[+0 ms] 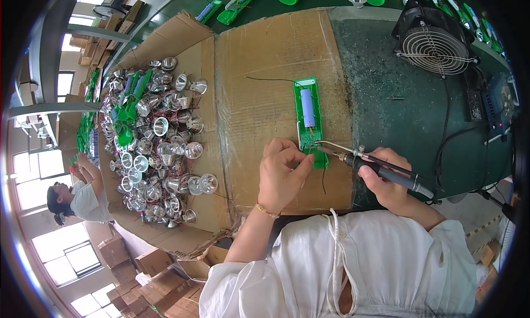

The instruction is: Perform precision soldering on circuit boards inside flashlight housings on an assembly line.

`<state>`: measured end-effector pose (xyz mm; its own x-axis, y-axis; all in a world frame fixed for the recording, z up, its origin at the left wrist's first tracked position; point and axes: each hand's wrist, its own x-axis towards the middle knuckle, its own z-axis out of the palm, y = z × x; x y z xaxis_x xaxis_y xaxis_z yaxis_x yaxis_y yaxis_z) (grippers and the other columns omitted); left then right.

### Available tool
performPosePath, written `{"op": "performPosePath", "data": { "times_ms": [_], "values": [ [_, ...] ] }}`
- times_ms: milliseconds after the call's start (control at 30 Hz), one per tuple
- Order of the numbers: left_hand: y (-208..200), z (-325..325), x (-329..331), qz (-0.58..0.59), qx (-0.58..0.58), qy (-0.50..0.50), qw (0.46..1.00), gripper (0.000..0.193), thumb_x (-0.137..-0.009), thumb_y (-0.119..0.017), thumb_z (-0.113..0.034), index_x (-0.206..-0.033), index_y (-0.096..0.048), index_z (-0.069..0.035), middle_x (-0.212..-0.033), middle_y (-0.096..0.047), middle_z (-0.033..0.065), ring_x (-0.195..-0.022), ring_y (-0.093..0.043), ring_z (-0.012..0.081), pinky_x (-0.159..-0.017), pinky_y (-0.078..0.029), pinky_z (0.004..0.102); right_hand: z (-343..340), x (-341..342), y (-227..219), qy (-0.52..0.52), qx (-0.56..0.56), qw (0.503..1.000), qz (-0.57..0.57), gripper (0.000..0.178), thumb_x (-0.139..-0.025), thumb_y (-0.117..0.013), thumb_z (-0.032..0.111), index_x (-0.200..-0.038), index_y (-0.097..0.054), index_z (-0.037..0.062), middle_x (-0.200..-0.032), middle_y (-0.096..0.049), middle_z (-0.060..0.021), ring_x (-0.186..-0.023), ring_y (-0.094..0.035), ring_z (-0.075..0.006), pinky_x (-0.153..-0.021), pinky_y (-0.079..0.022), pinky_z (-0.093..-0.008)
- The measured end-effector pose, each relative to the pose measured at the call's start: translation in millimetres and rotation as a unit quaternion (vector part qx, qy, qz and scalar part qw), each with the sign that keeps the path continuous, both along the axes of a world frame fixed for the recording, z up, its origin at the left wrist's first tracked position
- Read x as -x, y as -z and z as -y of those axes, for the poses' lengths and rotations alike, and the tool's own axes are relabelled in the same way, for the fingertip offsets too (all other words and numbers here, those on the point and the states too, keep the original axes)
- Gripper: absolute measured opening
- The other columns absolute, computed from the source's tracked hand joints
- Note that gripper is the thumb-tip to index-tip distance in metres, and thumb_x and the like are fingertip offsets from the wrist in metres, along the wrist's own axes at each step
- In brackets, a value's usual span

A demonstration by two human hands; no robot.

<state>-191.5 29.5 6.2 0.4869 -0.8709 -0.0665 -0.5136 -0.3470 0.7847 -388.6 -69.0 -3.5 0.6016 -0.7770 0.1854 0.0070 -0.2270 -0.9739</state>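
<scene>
In front of me a green plastic housing (323,162) lies lengthwise on brown cardboard. A purple cylindrical battery (307,109) sits in its upper part, with a green circuit board (307,141) below it. My right hand (386,177) is wrapped around a soldering iron (381,171) with a thin metal feed tube, and its tip meets the board's area. Thumb and fingers of my left hand (284,166) are pinched at the board's left edge; what they hold is too small to make out. Thin dark wires stick out from both ends of the housing.
To the left, a cardboard box (207,130) holds many silver reflector cups (160,126) and some green housings. A black fan (436,50) with a wire grille stands at the back right, near a control unit (499,108). More green housings (243,3) line the far edge. Another person (83,199) works at far left.
</scene>
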Motion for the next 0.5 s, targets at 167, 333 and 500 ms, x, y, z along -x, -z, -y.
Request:
{"op": "performPosePath", "data": {
  "times_ms": [167, 333, 500],
  "values": [
    [0.8, 0.0, -1.3, -0.002, -0.014, 0.006, 1.000, 0.010, -0.071, -0.071, -0.011, -0.070, -0.067, -0.003, -0.083, -0.053, 0.0071, -0.084, -0.050, 0.0221, -0.070, -0.045, 0.0317, -1.8, 2.3, -0.3, -0.003, -0.006, 1.000, -0.023, 0.016, -0.079, -0.063, 0.009, -0.087, -0.056, -0.0030, -0.069, -0.061, -0.0087, -0.059, -0.058, -0.0119, -0.055, -0.046, -0.0244],
    [-0.3, 0.1, -1.4, -0.010, -0.025, 0.005, 1.000, 0.010, -0.071, -0.071, -0.012, -0.069, -0.067, -0.003, -0.083, -0.054, 0.0067, -0.084, -0.050, 0.0223, -0.071, -0.044, 0.0321, -3.3, 8.0, 3.6, 0.007, -0.055, 0.998, -0.036, 0.017, -0.082, -0.061, 0.010, -0.091, -0.054, -0.0032, -0.072, -0.060, -0.0089, -0.063, -0.058, -0.0124, -0.059, -0.048, -0.0256],
    [1.1, -1.1, -3.2, -0.002, -0.012, 0.007, 1.000, 0.010, -0.070, -0.071, -0.012, -0.069, -0.067, -0.003, -0.082, -0.053, 0.0071, -0.083, -0.049, 0.0226, -0.071, -0.044, 0.0325, -0.2, 8.8, 6.2, 0.008, -0.043, 0.999, -0.013, 0.019, -0.083, -0.060, 0.011, -0.091, -0.052, -0.0040, -0.073, -0.059, -0.0089, -0.063, -0.058, -0.0124, -0.060, -0.048, -0.0250]
  ]
}}
